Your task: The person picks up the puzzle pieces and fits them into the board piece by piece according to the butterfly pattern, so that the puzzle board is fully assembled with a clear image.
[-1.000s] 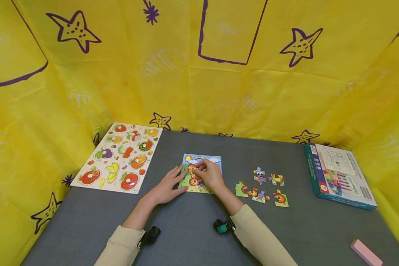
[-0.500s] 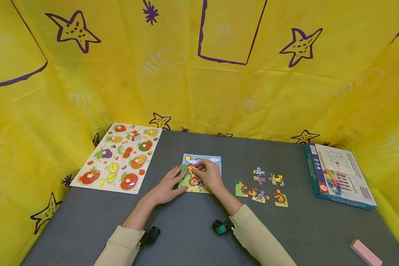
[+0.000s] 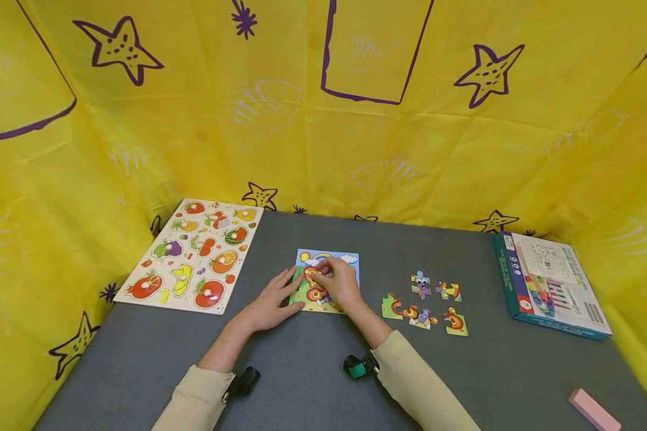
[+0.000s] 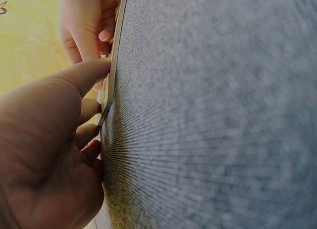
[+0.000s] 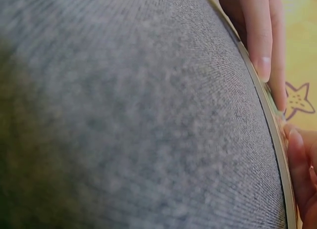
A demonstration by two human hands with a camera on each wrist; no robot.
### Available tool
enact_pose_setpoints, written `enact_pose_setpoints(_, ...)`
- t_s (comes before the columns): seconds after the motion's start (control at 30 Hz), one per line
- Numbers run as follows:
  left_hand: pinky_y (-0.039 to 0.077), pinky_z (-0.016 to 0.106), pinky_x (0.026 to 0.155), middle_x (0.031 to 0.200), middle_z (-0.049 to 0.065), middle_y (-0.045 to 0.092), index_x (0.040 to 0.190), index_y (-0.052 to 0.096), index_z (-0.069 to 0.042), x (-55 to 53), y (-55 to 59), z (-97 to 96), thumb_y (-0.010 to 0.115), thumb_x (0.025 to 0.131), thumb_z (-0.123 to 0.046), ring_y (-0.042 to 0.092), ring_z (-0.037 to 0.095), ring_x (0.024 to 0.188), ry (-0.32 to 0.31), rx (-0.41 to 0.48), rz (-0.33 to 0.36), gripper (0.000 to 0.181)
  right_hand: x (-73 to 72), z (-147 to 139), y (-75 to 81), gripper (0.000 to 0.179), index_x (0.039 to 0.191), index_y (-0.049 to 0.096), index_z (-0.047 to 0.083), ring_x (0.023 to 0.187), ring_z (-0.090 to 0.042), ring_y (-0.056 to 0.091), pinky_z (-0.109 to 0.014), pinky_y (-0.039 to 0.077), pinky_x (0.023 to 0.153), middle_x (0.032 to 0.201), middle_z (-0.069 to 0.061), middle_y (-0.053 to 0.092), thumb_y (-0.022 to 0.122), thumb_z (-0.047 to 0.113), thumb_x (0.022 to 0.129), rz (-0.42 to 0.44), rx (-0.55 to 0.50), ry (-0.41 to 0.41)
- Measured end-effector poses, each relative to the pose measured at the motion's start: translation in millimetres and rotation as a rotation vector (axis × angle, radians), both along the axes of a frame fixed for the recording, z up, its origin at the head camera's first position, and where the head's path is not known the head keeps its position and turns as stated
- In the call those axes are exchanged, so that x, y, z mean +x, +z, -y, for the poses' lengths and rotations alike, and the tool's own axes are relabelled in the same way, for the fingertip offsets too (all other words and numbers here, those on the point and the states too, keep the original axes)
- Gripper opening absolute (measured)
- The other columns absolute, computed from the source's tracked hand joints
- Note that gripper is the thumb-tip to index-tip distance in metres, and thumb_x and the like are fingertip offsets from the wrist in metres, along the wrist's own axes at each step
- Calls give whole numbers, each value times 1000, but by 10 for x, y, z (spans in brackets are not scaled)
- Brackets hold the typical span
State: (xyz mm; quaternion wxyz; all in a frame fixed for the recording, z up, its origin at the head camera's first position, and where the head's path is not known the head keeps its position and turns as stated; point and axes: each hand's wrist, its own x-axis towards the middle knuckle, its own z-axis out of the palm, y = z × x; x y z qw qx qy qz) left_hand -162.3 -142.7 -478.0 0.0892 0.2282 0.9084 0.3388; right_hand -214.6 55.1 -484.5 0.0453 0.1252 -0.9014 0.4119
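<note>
A small picture puzzle board (image 3: pixel 349 258), with a sun, rainbow and orange snail-like spirals, lies mid-table between both hands. My left hand (image 3: pixel 272 304) rests along its left side, fingers stretched onto the green part and thumb at the near edge. In the left wrist view the thumb (image 4: pixel 94 73) lies against the board's rim (image 4: pixel 113 70). Over the board, my right hand (image 3: pixel 342 286) has thumb and index finger together, pinching a puzzle piece (image 3: pixel 311 274) at the orange spiral. Its fingertips press close to the surface, and the hand covers the board's right part.
Right of the board lie several loose jigsaw pieces (image 3: pixel 420 285). A fruit peg puzzle (image 3: pixel 199 287) stands at the back left. A flat boxed set (image 3: pixel 566 281) is on the right, with a pink block (image 3: pixel 594 409) nearer the front. Yellow cloth (image 3: pixel 313 149) hangs behind the table.
The right hand and wrist have shifted very slightly left over the board. The left hand stays in place, and the loose pieces have not moved.
</note>
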Motion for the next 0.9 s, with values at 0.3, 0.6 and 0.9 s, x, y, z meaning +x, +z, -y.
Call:
enact_pose_setpoints(0.3,18,63,110,159,20,19,151,33,-3,9,24,-14,61,97,-29,12,42,145,12,-12,-6,66,4,9,10,14,87,73,10,71,-14,51,-32,39,71,77,0,59,79,22,84,-72,60,26)
enact_pose_setpoints(0.6,22,69,104,158,19,24,150,37,-4,18,68,-46,62,96,-31,18,41,144,45,-58,-31,66,22,-114,80,37,106,69,10,67,-12,47,-27,41,62,95,-3,57,83,30,78,71,94,161)
enact_pose_setpoints(0.9,24,67,104,156,15,31,148,41,-3,-4,100,-72,62,97,-26,22,38,144,-23,-68,-56,60,8,-136,49,33,105,66,11,65,-11,49,-25,44,58,94,-4,55,81,27,81,74,56,161)
